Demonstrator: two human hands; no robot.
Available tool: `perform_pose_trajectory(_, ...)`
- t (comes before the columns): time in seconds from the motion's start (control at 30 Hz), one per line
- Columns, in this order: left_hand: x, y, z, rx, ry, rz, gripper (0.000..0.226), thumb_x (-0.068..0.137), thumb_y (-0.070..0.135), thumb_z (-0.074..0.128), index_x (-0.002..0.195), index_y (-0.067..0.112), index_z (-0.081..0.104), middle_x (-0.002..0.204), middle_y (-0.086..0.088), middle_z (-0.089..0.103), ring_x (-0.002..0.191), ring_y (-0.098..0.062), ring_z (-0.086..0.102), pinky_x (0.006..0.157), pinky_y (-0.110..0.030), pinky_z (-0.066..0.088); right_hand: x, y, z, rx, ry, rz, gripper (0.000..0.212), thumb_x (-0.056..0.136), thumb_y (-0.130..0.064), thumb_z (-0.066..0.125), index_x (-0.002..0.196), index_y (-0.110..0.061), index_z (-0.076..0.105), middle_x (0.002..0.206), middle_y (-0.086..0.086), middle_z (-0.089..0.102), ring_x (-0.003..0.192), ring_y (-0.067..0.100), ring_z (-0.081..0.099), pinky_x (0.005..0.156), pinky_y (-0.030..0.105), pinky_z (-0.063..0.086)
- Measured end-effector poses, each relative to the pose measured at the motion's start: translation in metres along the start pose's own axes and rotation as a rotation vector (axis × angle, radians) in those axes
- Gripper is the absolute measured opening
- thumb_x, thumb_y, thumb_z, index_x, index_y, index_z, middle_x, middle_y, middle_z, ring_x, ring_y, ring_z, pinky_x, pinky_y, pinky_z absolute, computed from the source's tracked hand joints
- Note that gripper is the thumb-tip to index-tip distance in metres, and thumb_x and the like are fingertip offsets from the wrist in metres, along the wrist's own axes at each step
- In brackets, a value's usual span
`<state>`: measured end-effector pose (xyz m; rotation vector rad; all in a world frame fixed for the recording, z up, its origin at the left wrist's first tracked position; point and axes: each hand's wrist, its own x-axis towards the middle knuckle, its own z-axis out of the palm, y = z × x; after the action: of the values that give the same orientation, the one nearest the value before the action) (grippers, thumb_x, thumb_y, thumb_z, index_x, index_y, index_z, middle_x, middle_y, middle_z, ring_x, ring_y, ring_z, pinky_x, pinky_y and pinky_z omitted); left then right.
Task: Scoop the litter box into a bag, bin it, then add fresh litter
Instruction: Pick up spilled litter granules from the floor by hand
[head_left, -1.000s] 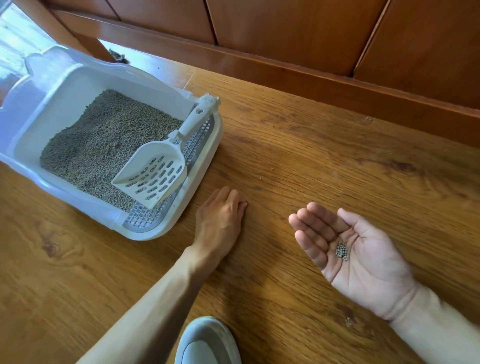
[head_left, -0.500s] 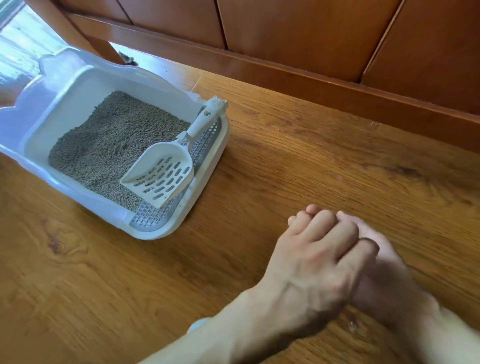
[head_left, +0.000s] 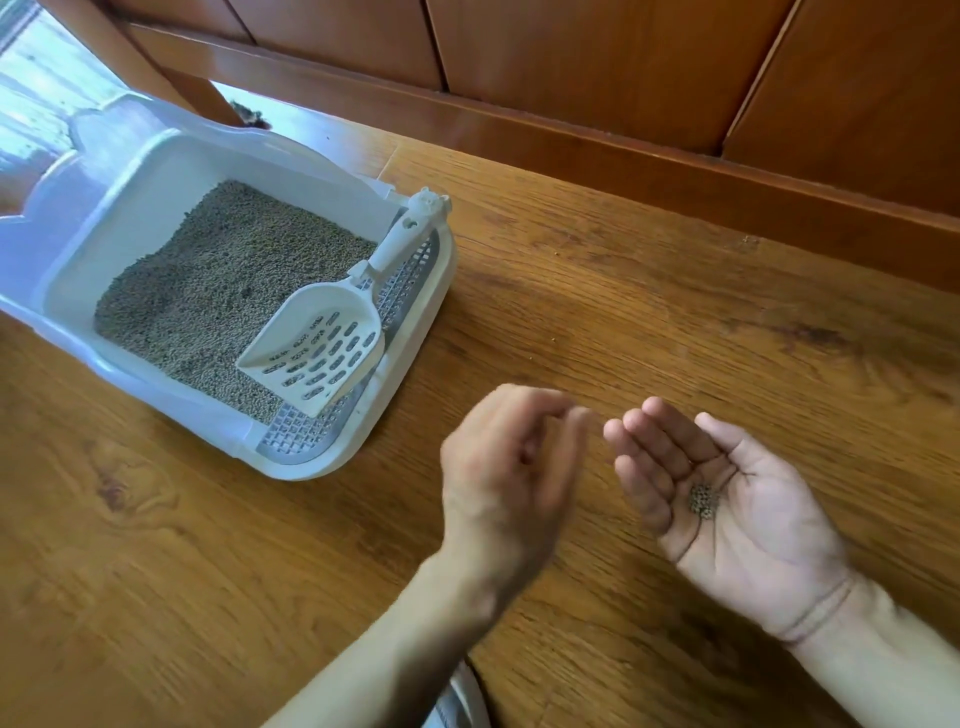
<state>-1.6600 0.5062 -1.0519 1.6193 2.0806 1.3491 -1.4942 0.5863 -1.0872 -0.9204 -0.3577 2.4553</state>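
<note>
A white litter box (head_left: 415, 332) sits on the wooden floor at the left, filled with grey-brown litter (head_left: 218, 291). A white slotted scoop (head_left: 322, 343) lies inside it, handle leaning on the right rim. My right hand (head_left: 727, 499) is held palm up over the floor at the right, cupping a small pile of litter grains (head_left: 702, 500). My left hand (head_left: 509, 473) hovers just left of it, blurred, fingers loosely curled with thumb and fingertips near each other; whether it pinches anything is unclear.
A few loose grains (head_left: 554, 340) lie on the wooden floor (head_left: 675, 312) right of the box. A wooden panelled wall with a skirting board (head_left: 623, 156) runs along the back. A shoe tip (head_left: 457, 701) shows at the bottom edge.
My left hand was flat on the floor, then over my right palm; now it has drawn back to the left, uncovering the grains. The camera shifted slightly.
</note>
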Motion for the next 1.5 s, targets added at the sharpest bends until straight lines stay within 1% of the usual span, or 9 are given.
perform_pose_trajectory(0.07,-0.004,-0.034,-0.003,0.015,0.084,-0.239,0.003,0.093,0.014,0.068,0.092,0.011,0.068,0.064,0.016,0.043,0.055,-0.007,0.043,0.055,-0.023,0.038,0.001,-0.001,0.002,0.086,-0.113,0.102,0.067,0.105,-0.038,0.001,0.143,0.000,0.041,0.148,0.017,0.044,0.146,0.025,0.025,0.118,0.036,0.019)
perform_pose_trajectory(0.2,-0.010,-0.081,-0.010,0.192,0.094,-0.475,0.010,0.092,0.022,0.067,0.101,0.020,0.069,0.056,0.013,0.047,0.052,-0.005,0.045,0.057,-0.026,0.040,-0.001,0.005,0.003,0.165,-0.218,0.159,0.069,0.104,-0.038,-0.003,0.144,0.001,0.037,0.150,0.018,0.041,0.147,0.027,0.022,0.119,0.035,0.016)
perform_pose_trajectory(0.3,-0.008,-0.095,-0.012,0.287,0.029,-0.548,0.012,0.094,0.026,0.064,0.105,0.025,0.070,0.080,0.009,0.070,0.074,-0.011,0.064,0.072,-0.036,0.055,0.001,0.009,0.002,0.196,-0.231,0.186,0.070,0.104,-0.038,-0.004,0.144,0.002,0.036,0.150,0.019,0.040,0.147,0.027,0.021,0.120,0.037,0.015)
perform_pose_trajectory(0.4,-0.008,-0.101,-0.009,0.320,0.034,-0.539,0.015,0.094,0.025,0.064,0.107,0.024,0.072,0.097,0.008,0.074,0.087,-0.013,0.069,0.080,-0.039,0.057,0.003,0.009,0.002,0.206,-0.244,0.183,0.069,0.105,-0.038,-0.002,0.144,0.003,0.035,0.150,0.021,0.039,0.147,0.029,0.022,0.120,0.037,0.016)
perform_pose_trajectory(0.57,0.000,-0.100,-0.004,0.371,0.026,-0.530,0.012,0.095,0.028,0.063,0.102,0.025,0.072,0.092,0.010,0.072,0.084,-0.012,0.066,0.077,-0.034,0.054,0.007,0.011,-0.006,0.234,-0.297,0.176,0.070,0.104,-0.039,-0.005,0.145,0.003,0.034,0.151,0.021,0.038,0.148,0.028,0.019,0.120,0.036,0.014)
perform_pose_trajectory(0.77,0.004,-0.105,-0.002,0.487,-0.022,-0.512,0.025,0.096,0.025,0.059,0.072,0.020,0.053,0.064,0.011,0.051,0.059,-0.013,0.047,0.058,-0.029,0.033,0.008,0.012,-0.007,0.253,-0.321,0.178,0.069,0.104,-0.038,-0.003,0.145,0.004,0.034,0.150,0.022,0.038,0.147,0.029,0.020,0.120,0.037,0.014)
perform_pose_trajectory(0.9,0.007,-0.105,-0.002,0.518,-0.074,-0.519,0.022,0.098,0.029,0.055,0.079,0.019,0.054,0.069,0.013,0.050,0.063,-0.013,0.047,0.061,-0.029,0.033,0.008,0.013,-0.007,0.263,-0.316,0.190,0.069,0.104,-0.038,-0.003,0.144,0.004,0.035,0.149,0.022,0.039,0.147,0.030,0.022,0.120,0.037,0.016)
perform_pose_trajectory(1.1,-0.005,-0.092,0.009,0.440,-0.087,-0.308,0.010,0.095,0.027,0.064,0.087,0.020,0.065,0.077,0.010,0.065,0.065,-0.009,0.057,0.057,-0.027,0.044,0.008,0.013,-0.009,0.249,-0.289,0.193,0.068,0.105,-0.038,-0.001,0.143,0.004,0.037,0.148,0.022,0.041,0.146,0.030,0.023,0.119,0.038,0.019)
perform_pose_trajectory(1.5,-0.002,-0.080,0.013,0.469,-0.171,-0.206,0.015,0.099,0.028,0.054,0.090,0.016,0.058,0.077,0.008,0.062,0.062,-0.010,0.052,0.056,-0.028,0.043,0.005,0.013,-0.009,0.250,-0.313,0.197,0.067,0.105,-0.037,-0.001,0.143,0.004,0.036,0.149,0.022,0.040,0.147,0.030,0.022,0.120,0.038,0.017)
